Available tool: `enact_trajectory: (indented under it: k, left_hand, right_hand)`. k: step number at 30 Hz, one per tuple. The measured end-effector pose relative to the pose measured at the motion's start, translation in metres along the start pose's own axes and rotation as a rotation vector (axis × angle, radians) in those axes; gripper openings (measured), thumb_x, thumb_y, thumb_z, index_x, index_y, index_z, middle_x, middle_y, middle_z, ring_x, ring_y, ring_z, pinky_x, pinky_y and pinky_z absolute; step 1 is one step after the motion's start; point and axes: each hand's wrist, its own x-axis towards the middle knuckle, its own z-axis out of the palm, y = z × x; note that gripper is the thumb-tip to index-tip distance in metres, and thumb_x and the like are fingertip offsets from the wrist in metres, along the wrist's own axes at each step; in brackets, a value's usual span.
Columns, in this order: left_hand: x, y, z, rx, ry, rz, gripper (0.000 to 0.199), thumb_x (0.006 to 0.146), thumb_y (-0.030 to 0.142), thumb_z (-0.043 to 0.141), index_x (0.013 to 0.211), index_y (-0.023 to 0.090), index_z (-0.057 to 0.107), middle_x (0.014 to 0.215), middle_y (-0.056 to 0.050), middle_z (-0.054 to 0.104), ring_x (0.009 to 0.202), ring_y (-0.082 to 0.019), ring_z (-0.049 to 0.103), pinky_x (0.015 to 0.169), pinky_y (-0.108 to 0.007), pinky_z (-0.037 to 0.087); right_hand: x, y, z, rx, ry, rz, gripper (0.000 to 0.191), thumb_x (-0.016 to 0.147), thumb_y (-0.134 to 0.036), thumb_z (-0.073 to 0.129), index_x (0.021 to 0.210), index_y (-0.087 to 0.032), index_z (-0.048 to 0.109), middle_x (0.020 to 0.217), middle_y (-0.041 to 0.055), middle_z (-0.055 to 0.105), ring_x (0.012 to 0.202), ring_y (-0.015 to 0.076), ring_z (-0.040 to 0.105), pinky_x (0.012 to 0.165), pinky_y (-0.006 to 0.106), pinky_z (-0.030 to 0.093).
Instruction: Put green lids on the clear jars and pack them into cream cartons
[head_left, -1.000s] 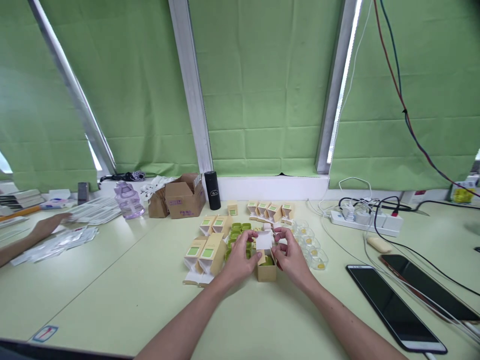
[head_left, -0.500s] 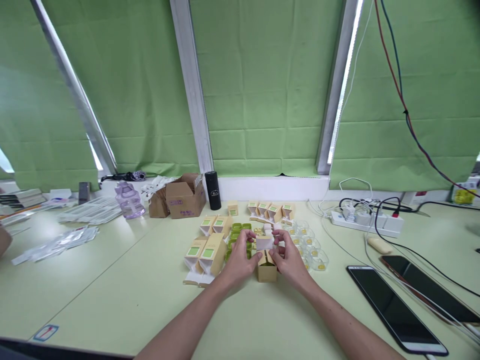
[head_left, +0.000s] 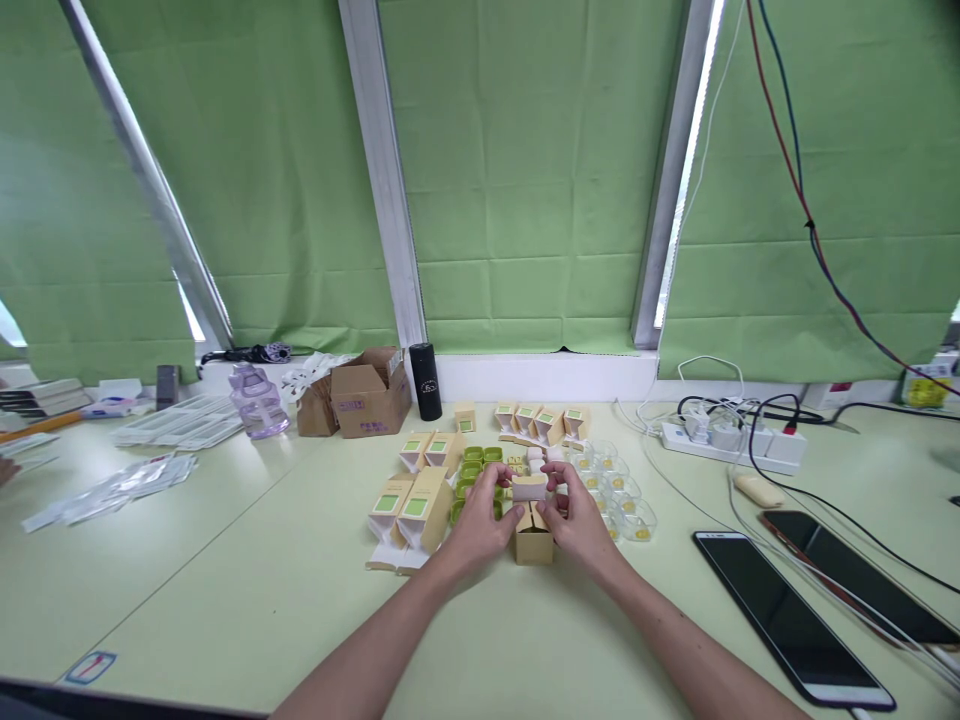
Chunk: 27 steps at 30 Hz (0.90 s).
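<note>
A small kraft-cardboard box stands on the table between my hands, its raised lid flap showing a white inner side. My left hand is closed on the left side of the box and flap. On the other side, my right hand grips the right edge, fingertips at the flap and thumb on the box top. Just beyond lie green plastic trays, partly hidden by my left hand, small white pieces, and clear plastic cups with yellow centres.
Several open boxes with green labels stand left, more behind. A brown carton, black cylinder and purple bottle stand at the back. Phones, cables and a power strip lie right. Another person's hand shows far left.
The lid flap has bent slightly, its top edge now curving toward me between my fingers. My hands hold nearly the same place. The other person's hand at the far left has drawn back.
</note>
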Motion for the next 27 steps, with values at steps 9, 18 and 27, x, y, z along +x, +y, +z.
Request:
enact_trajectory:
  k: [9, 18, 27]
  left_hand:
    - [0.0007, 0.0008, 0.0002, -0.002, 0.014, 0.058, 0.024, 0.087, 0.020, 0.065, 0.110, 0.025, 0.062, 0.120, -0.009, 0.067, 0.120, -0.031, 0.060, 0.109, -0.048, 0.044]
    - [-0.0005, 0.0083, -0.0007, -0.006, 0.012, 0.078, 0.016, 0.082, 0.013, 0.063, 0.092, 0.024, 0.060, 0.113, -0.007, 0.068, 0.117, -0.030, 0.061, 0.107, -0.046, 0.045]
    - [-0.0003, 0.0053, -0.0007, -0.007, 0.006, 0.093, 0.015, 0.083, 0.012, 0.060, 0.091, 0.024, 0.060, 0.111, -0.006, 0.069, 0.115, -0.029, 0.062, 0.105, -0.045, 0.047]
  right_hand:
    - [0.0007, 0.0022, 0.0009, 0.006, -0.018, 0.002, 0.035, 0.085, -0.032, 0.063, 0.118, -0.025, 0.054, 0.102, 0.0004, 0.052, 0.062, 0.0131, 0.056, 0.061, 0.030, 0.047]
    - [0.0012, 0.0027, 0.0005, 0.006, -0.013, -0.008, 0.033, 0.083, -0.028, 0.062, 0.116, -0.025, 0.056, 0.098, -0.0004, 0.052, 0.062, 0.0133, 0.057, 0.059, 0.028, 0.047]
    - [-0.0001, -0.0039, -0.0013, 0.064, -0.011, -0.003, 0.031, 0.083, -0.029, 0.060, 0.113, -0.025, 0.059, 0.099, 0.0014, 0.053, 0.066, 0.0148, 0.059, 0.051, 0.025, 0.045]
